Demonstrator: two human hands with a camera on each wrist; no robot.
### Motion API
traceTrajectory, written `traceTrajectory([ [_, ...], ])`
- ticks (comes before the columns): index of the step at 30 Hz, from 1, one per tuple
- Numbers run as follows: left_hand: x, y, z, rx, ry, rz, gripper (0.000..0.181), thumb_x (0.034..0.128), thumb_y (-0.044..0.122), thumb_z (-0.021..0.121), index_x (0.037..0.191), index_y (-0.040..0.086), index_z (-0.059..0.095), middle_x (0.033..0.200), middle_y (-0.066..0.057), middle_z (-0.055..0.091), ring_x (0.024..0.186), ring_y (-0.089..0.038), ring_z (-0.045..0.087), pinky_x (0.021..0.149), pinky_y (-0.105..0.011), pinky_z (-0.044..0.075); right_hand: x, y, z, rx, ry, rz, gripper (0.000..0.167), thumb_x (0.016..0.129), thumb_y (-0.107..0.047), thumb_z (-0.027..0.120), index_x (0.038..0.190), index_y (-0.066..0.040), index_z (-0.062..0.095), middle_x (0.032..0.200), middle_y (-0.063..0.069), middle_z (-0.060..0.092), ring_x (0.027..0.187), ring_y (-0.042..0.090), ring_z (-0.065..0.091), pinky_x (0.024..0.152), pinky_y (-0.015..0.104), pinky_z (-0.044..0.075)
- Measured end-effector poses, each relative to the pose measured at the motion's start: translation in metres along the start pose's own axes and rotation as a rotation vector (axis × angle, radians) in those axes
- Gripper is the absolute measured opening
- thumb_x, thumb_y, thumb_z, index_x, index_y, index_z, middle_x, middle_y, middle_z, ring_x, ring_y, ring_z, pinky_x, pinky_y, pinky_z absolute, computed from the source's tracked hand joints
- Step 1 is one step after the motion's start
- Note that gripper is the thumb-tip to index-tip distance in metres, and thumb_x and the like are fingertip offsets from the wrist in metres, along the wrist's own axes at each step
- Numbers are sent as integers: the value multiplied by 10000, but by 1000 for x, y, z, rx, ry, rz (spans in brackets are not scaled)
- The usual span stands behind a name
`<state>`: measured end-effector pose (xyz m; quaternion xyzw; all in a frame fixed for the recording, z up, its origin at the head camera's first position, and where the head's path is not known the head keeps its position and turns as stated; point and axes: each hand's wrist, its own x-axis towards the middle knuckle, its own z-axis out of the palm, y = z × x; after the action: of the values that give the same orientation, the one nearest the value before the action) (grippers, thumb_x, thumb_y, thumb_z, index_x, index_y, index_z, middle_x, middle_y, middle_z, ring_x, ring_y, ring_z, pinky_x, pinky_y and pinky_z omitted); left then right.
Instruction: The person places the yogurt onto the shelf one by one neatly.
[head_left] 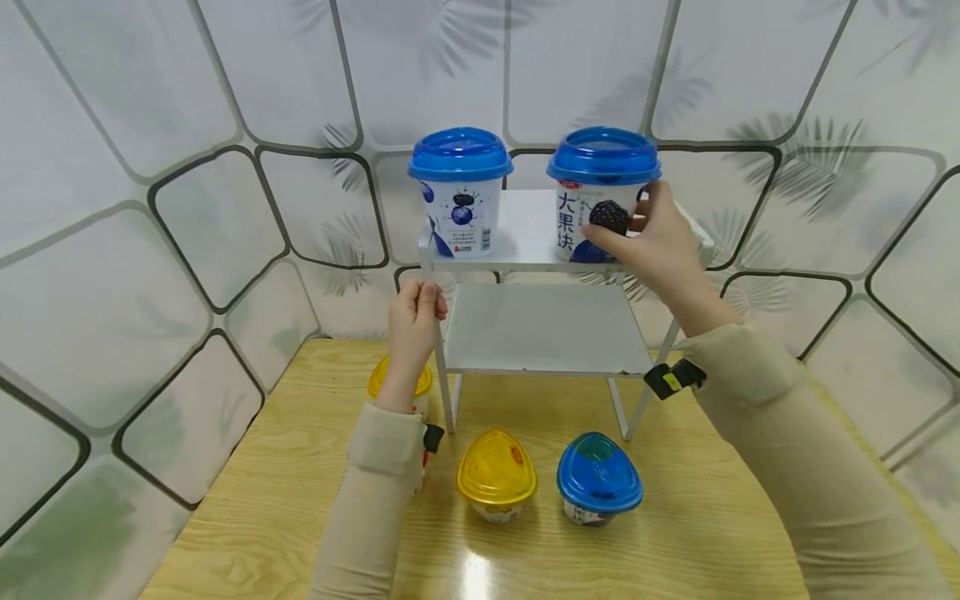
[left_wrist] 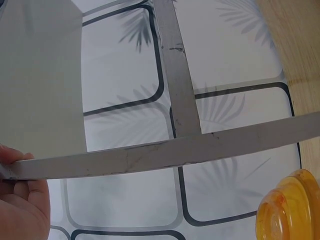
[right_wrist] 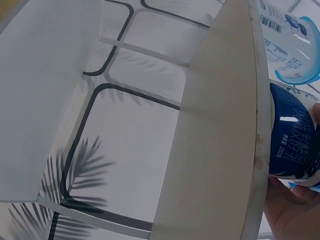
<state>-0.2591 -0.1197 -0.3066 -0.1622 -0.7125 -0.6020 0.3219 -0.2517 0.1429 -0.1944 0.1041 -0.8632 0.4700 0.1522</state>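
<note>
Up top, the right grip [head_left: 662, 243] holds a cup [head_left: 596, 193].

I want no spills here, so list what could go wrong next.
The blackberry-print yogurt cup is at the top shelf's front edge; it might topple if the right hand releases early.
It could then strike the blue-lidded yogurt cup below.
The left hand grips the rack's leg, so a tug might jolt the yogurt cup with the barcode.
</note>
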Motion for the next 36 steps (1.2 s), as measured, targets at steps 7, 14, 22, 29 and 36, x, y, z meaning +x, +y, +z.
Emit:
traceTrajectory([
  [7,0,1,0,-9,-2,-5,244,942,59,379,826,-124,490,656,-224,503,570,-193,463,537,-214,420,8,-2,8,-9,10,-14,806,755,-355,680,1358,-114,203,1285,141,396,1088,292,447,889,427,397],
  [14,-5,31,0,9,-3,-13,258,943,53,366,809,-144,465,661,-258,488,581,-231,459,553,-208,421,14,-5,14,-15,21,-35,802,755,-334,684,1364,-131,204,1296,115,392,1085,285,449,890,416,398],
  [22,-6,32,-1,3,-3,2,241,938,28,370,800,-148,461,650,-258,488,568,-226,455,548,-276,434,15,-8,20,-29,11,-16,821,757,-337,683,1362,-100,182,1298,165,387,1108,310,437,908,436,381],
  [29,-5,31,0,-7,-5,-2,255,940,42,370,808,-154,463,649,-259,487,563,-208,454,545,-239,428,16,-10,22,-35,1,-2,824,758,-343,681,1365,-96,181,1297,169,385,1108,305,433,908,425,383],
  [36,-6,31,0,-17,-1,4,224,934,-2,369,800,-156,464,648,-270,484,564,-220,454,541,-203,420,17,-12,25,-43,-5,-2,818,757,-355,677,1363,-108,186,1285,169,393,1104,302,435,902,427,386],
])
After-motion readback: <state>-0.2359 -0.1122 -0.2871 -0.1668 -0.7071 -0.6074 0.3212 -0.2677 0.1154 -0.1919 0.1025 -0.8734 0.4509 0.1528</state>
